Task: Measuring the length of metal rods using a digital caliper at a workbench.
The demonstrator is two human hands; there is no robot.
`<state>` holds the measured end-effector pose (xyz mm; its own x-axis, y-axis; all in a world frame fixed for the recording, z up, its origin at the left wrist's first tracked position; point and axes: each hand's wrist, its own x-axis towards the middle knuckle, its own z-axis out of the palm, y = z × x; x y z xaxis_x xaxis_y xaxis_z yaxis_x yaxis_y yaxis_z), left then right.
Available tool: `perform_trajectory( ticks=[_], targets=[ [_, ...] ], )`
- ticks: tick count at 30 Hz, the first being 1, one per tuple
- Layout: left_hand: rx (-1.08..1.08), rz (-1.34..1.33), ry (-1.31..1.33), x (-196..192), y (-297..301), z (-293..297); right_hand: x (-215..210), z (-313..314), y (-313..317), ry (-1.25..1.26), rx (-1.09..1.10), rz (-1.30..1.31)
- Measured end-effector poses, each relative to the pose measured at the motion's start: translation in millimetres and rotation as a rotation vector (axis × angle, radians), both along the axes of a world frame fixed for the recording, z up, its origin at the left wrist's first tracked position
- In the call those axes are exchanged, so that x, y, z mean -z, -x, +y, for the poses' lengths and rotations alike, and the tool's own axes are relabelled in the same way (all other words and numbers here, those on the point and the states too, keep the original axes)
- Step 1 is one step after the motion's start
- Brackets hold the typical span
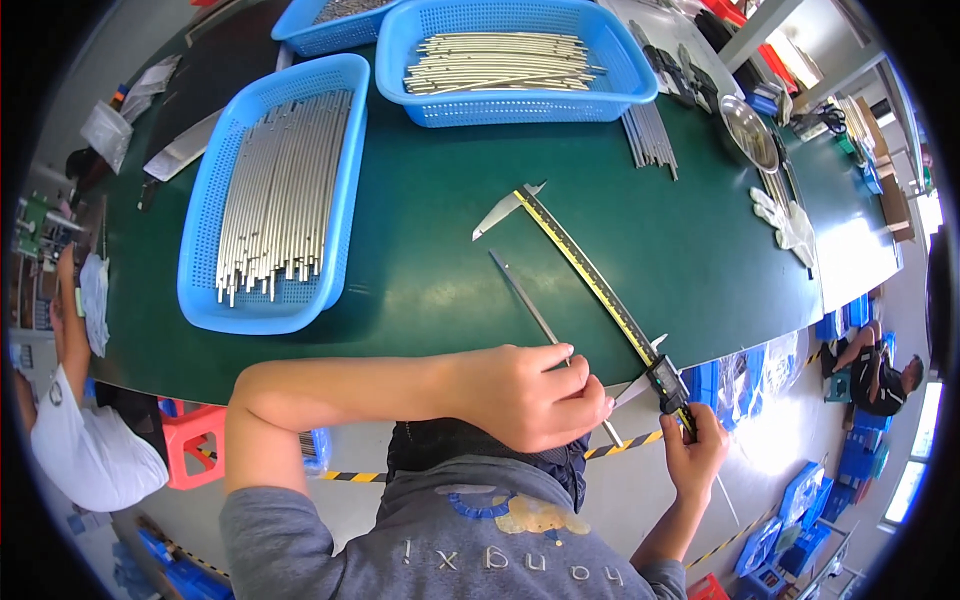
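Left forearm lies bent across, left hand [530,395] curled; right hand [692,450] closed in a grip.

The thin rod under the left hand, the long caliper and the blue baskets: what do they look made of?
The thin rod looks like bare metal, silver-grey with a dull sheen. The long caliper seems steel with a yellow scale strip and a dark, probably plastic, slider. The blue baskets look like moulded plastic, perforated all over.
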<state>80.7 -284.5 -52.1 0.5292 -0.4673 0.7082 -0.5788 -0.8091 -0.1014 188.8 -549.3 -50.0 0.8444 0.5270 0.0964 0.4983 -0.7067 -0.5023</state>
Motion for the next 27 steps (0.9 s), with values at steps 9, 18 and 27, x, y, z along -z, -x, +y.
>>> perform_trajectory(
  ticks=[9,18,27],
  targets=[
    [-0.045,0.014,0.033,19.0,-5.0,3.8,3.4,-3.3,7.0,-0.01,0.007,0.012],
    [-0.095,0.038,0.024,21.4,-4.9,4.1,4.5,-3.9,7.3,-0.003,0.018,0.019],
    [-0.106,0.083,0.011,24.2,-5.4,3.0,3.8,-4.0,8.9,0.0,0.017,0.018]
  ],
)
